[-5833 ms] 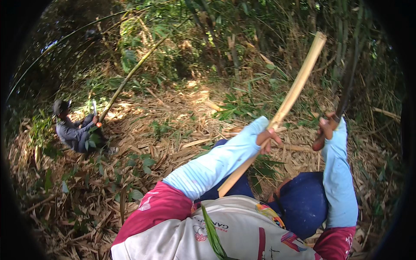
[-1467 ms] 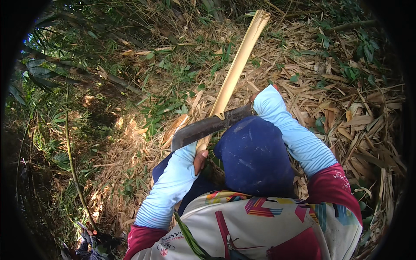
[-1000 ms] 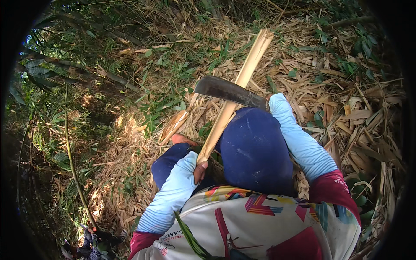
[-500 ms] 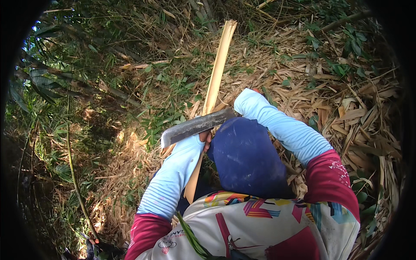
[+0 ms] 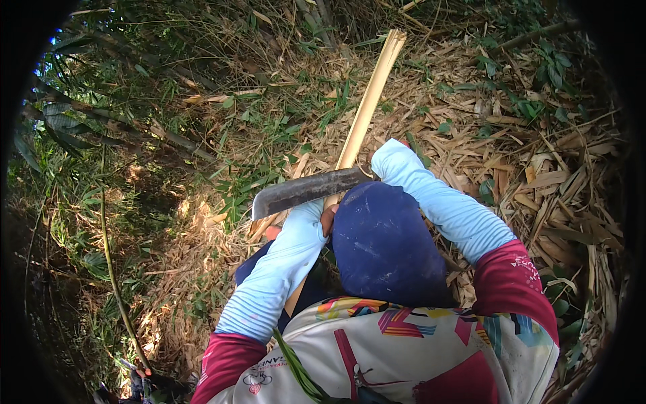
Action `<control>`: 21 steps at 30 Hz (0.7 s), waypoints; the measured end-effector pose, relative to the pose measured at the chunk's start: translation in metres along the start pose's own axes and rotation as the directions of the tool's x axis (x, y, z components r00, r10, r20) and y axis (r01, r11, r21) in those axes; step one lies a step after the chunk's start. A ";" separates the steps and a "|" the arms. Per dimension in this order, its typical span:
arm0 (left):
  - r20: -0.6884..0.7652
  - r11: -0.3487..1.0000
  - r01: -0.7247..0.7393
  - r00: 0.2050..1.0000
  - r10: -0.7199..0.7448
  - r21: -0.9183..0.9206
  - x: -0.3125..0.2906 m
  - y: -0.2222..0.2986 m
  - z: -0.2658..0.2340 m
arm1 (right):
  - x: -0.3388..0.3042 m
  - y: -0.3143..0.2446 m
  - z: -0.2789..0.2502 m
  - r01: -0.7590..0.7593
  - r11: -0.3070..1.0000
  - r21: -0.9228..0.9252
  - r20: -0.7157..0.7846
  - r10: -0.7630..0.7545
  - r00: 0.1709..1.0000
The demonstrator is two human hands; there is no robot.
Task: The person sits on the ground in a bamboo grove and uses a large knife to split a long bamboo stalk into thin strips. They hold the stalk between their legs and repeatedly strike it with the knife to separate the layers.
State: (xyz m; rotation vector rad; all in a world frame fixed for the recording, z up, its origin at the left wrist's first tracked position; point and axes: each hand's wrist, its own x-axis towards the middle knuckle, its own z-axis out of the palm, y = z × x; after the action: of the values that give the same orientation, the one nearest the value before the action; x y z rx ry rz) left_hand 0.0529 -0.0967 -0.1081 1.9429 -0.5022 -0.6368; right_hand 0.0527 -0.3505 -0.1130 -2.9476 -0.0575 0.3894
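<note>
A long pale split bamboo strip (image 5: 369, 101) slants up and to the right from beside my body, passing under the blade of a machete (image 5: 306, 189). My left hand (image 5: 328, 219) is closed around the strip below the blade, partly hidden by its light blue sleeve and my raised knee. The machete lies across the strip, its dark blade pointing left and its squared tip above my left forearm. At the blade's right end my right hand (image 5: 372, 160) grips the machete; the sleeve and knee hide most of that hand and the handle.
My knee in dark blue trousers (image 5: 387, 246) rises between my arms. Dry bamboo leaves (image 5: 545, 178) cover the ground, with green shoots (image 5: 235, 192) among them. A thin upright stem (image 5: 111, 269) and dense stalks stand at the left. Green strips (image 5: 296, 367) hang at my waist.
The bamboo strip's far end has swung to the right. My left hand has shifted slightly to the right and down, and the machete blade has tilted a little flatter. My right hand has moved slightly right.
</note>
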 end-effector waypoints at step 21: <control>0.017 0.968 0.060 0.998 -0.066 0.244 -0.079 -0.009 -0.021 | -0.010 -0.008 -0.014 -0.177 0.984 0.014 0.148 0.173 0.974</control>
State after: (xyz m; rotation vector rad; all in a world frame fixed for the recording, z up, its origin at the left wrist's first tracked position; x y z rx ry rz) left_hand 0.0057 -0.0317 -0.0910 2.1917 -0.5574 -0.6659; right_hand 0.0469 -0.3459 -0.0958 -2.9013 0.1890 0.6262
